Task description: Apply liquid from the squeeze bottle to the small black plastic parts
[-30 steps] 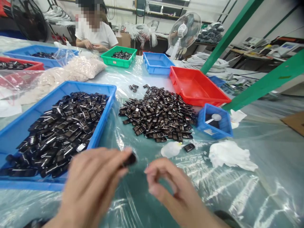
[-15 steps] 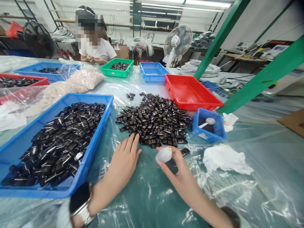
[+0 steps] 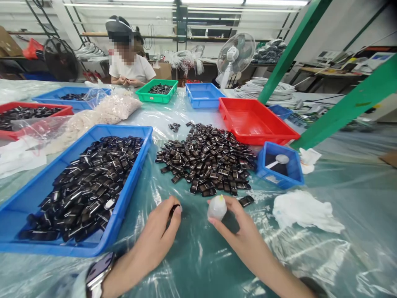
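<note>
My left hand [image 3: 164, 221], with a watch on its wrist, is closed on a small black piece [image 3: 173, 211] mostly hidden by the fingers. Between thumb and fingers of my right hand [image 3: 231, 215] is a whitish rounded object [image 3: 217, 207] with a yellow spot on top. Beyond both hands lies a heap of black pieces [image 3: 207, 159]. One loose black piece [image 3: 246, 201] rests by my right hand. More black pieces fill a large blue tray [image 3: 122, 211] at the left.
A blue bin [image 3: 281, 179] holding a white spoon stands right of the heap, with crumpled white cloth [image 3: 307, 211] nearer. Behind are a red tray [image 3: 257, 124], a green tray [image 3: 158, 96] and a blue tray [image 3: 204, 97]. Across the table sits a person [image 3: 132, 68].
My left hand has drawn back from the heap and closed on a black piece. My right hand still holds the whitish object, now more upright. The view has shifted slightly.
</note>
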{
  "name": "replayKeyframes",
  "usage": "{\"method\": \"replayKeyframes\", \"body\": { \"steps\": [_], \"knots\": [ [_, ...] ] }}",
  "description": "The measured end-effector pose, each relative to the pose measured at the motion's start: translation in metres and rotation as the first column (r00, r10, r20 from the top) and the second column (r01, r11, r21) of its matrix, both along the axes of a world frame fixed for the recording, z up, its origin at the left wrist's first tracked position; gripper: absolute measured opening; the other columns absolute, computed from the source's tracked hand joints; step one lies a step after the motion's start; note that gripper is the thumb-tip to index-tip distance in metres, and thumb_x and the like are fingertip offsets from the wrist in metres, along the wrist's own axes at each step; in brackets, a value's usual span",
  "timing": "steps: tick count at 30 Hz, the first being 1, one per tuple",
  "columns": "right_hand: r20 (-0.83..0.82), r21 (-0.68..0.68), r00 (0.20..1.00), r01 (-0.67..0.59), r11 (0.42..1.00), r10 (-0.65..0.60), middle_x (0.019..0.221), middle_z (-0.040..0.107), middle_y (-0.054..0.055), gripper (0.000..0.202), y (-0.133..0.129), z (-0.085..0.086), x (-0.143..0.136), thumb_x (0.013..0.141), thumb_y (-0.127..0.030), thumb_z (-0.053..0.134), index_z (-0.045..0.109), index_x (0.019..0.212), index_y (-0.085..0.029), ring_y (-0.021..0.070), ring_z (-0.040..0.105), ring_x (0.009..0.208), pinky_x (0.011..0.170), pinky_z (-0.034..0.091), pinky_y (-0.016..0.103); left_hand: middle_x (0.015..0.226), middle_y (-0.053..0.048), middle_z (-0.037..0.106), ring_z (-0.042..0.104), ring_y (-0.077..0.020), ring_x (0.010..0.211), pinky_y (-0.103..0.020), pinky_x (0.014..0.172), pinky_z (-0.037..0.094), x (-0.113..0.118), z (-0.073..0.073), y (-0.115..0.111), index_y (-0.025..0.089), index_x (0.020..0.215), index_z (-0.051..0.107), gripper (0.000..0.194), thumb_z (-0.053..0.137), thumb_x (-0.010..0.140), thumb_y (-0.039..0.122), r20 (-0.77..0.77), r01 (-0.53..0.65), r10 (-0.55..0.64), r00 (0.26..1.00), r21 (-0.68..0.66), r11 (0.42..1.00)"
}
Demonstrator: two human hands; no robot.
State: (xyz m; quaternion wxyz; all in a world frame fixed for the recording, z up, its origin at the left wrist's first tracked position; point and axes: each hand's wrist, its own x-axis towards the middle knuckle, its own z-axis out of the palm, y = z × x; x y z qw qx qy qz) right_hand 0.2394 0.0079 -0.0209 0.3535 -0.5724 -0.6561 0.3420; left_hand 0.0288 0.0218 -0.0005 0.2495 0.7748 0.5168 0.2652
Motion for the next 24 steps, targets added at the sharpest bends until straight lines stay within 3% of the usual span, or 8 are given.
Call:
{"method": "replayKeyframes", "body": {
  "steps": [4, 8, 13, 16, 20, 24],
  "knots": [
    [-0.003, 0.015, 1.000, -0.019, 1.000, 0.019, 0.108, 0.064, 0.004, 0.030, -0.003, 0.005, -0.001, 0.088, -0.033, 0.057, 0.047, 0.116, -0.029, 0.0234, 0.061, 0.101, 0.080, 0.052, 0.036, 0.058, 0.007, 0.033, 0.036, -0.0108, 0.052, -0.021, 0.048, 0.030, -0.001, -0.003, -0.003, 0.022, 0.066, 0.033, 0.032, 0.039, 0.096, 0.030, 0.097, 0.023, -0.010, 0.995, -0.126, 0.992],
    [-0.045, 0.022, 0.998, -0.049, 0.999, 0.050, 0.114, 0.062, 0.003, 0.028, -0.006, 0.014, 0.001, 0.092, -0.035, 0.051, 0.048, 0.120, -0.034, 0.0200, 0.062, 0.102, 0.074, 0.055, 0.027, 0.058, 0.007, 0.032, 0.033, -0.0108, 0.052, -0.022, 0.048, 0.027, -0.003, -0.007, -0.003, 0.021, 0.065, 0.033, 0.034, 0.048, 0.093, 0.034, 0.144, 0.018, 0.009, 0.990, -0.187, 0.982],
    [-0.160, 0.070, 0.982, -0.095, 0.993, 0.105, 0.100, 0.067, -0.002, 0.030, -0.013, 0.023, 0.004, 0.092, -0.035, 0.053, 0.048, 0.121, -0.038, 0.0139, 0.067, 0.081, 0.065, 0.055, 0.020, 0.081, 0.001, 0.054, 0.052, -0.0160, 0.073, -0.026, 0.066, 0.041, -0.010, 0.001, -0.011, 0.022, 0.091, 0.049, 0.017, 0.037, 0.099, 0.031, 0.199, 0.078, -0.044, 0.979, -0.168, 0.983],
    [-0.220, 0.114, 0.973, -0.046, 0.992, 0.070, 0.090, 0.068, -0.003, 0.029, -0.021, 0.024, 0.002, 0.090, -0.043, 0.055, 0.048, 0.118, -0.038, 0.0129, 0.067, 0.071, 0.057, 0.054, 0.017, 0.099, -0.002, 0.058, 0.056, -0.0186, 0.088, -0.028, 0.073, 0.044, -0.015, 0.001, -0.016, 0.027, 0.110, 0.047, 0.014, 0.038, 0.100, 0.027, 0.240, 0.101, -0.073, 0.968, -0.107, 0.989],
    [-0.098, 0.254, 0.995, 0.043, 0.966, -0.018, 0.095, 0.068, 0.000, 0.027, -0.031, 0.022, -0.001, 0.089, -0.052, 0.052, 0.059, 0.108, -0.035, 0.0147, 0.067, 0.076, 0.064, 0.054, 0.019, 0.096, -0.001, 0.059, 0.059, -0.0180, 0.081, -0.025, 0.065, 0.046, -0.019, -0.001, -0.018, 0.032, 0.117, 0.047, 0.018, 0.045, 0.099, 0.029, 0.269, 0.117, -0.096, 0.958, -0.062, 0.991],
    [-0.012, 0.331, 0.997, 0.080, 0.940, -0.080, 0.092, 0.069, 0.001, 0.029, -0.033, 0.020, -0.001, 0.089, -0.054, 0.049, 0.062, 0.104, -0.033, 0.0165, 0.066, 0.078, 0.068, 0.054, 0.022, 0.098, -0.001, 0.061, 0.059, -0.0185, 0.085, -0.027, 0.070, 0.046, -0.020, 0.000, -0.018, 0.034, 0.122, 0.048, 0.023, 0.044, 0.099, 0.033, 0.275, 0.156, -0.136, 0.952, -0.051, 0.986]
  ]
}}
